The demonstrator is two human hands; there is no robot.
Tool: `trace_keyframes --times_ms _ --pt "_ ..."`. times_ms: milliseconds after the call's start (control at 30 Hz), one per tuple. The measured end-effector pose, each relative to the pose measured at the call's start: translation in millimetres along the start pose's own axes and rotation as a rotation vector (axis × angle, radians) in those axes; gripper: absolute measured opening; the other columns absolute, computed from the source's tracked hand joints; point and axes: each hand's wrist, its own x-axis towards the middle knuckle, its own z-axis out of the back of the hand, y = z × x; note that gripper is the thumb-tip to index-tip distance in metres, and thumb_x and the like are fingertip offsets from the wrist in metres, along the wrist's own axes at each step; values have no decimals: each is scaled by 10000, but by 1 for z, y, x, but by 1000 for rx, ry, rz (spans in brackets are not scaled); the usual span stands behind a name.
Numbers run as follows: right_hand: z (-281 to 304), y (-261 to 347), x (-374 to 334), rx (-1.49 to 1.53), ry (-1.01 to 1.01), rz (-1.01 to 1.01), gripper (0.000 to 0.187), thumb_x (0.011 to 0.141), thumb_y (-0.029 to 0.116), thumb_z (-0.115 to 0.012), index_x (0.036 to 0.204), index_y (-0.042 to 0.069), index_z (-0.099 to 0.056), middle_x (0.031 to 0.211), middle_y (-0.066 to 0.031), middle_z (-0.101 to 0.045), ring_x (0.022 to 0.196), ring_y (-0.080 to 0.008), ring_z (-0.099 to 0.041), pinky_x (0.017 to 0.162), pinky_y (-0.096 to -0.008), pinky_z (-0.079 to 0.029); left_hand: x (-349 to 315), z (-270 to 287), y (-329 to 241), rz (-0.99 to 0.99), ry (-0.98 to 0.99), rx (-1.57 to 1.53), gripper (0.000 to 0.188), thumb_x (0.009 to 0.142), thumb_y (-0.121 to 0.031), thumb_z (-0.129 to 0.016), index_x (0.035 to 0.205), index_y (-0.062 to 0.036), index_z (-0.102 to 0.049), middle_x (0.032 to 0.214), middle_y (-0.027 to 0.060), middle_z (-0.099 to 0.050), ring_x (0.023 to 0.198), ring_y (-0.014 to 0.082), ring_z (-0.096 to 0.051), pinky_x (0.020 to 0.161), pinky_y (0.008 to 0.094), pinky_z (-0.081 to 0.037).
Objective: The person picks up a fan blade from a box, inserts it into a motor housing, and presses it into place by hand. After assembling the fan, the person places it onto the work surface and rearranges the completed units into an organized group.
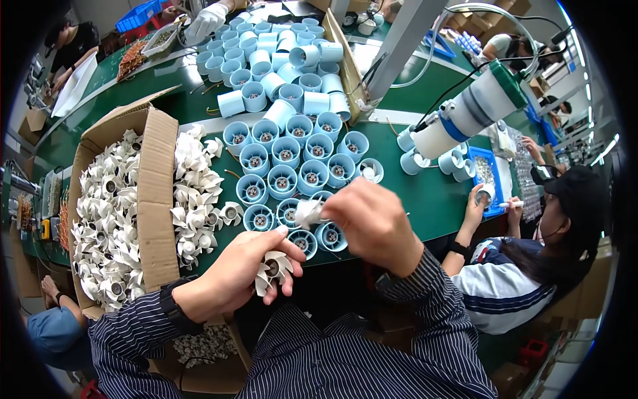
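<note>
My left hand (pixel 249 261) is closed loosely round a white fan impeller (pixel 272 267), its blades showing between thumb and fingers. Over the near rows of light blue cups, my right hand (pixel 372 223) pinches another white impeller (pixel 308 213), slightly blurred. Beneath it stand several upright light blue cylindrical housings (pixel 282 179), each with a small motor and spokes inside. One housing (pixel 368 171) to the right of the group has a white piece in its mouth. Loose white impellers (pixel 196 193) lie heaped to the left of the housings.
A cardboard box (pixel 159 199) full of impellers stands at left. More blue housings (pixel 266 56) are piled at the back beside a wooden board (pixel 347 63). A white and green cylindrical device (pixel 472 106) hangs at right. A co-worker (pixel 525 253) sits there, holding a cup and a pen-like tool.
</note>
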Motion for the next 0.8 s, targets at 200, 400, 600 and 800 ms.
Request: trace_keyframes --times_ms 200,400,600,800 --pt "16 -113 4 -66 -82 -554 165 1054 138 -692 1035 -26 -690 827 -160 -710 735 -256 -685 698 -384 -531 0 -2 2 -75 10 111 309 1057 -156 -619 1253 83 -621 1066 170 -709 821 202 -753 555 306 -618" --pt "9 -153 -13 -159 105 -634 186 1011 139 -706 1056 -41 -716 927 -196 -742 832 -312 -712 778 -427 -551 -7 -3 -2 -6 48 127 436 923 -6 -703 1338 59 -588 973 107 -709 712 140 -700 560 268 -563" --pt "10 -136 1 -46 42 -662 198 934 170 -786 999 -17 -773 918 -169 -757 833 -309 -720 792 -415 -563 -4 5 4 -39 72 222 507 893 57 -700 1383 88 -575 1024 139 -715 764 154 -716 573 272 -592" --pt "-1 -135 11 -326 229 -561 161 885 173 -834 964 35 -810 911 -152 -754 828 -341 -728 768 -444 -561 -8 -1 -3 -36 21 247 475 957 -13 -735 1397 91 -590 1117 158 -738 805 172 -760 549 259 -597"
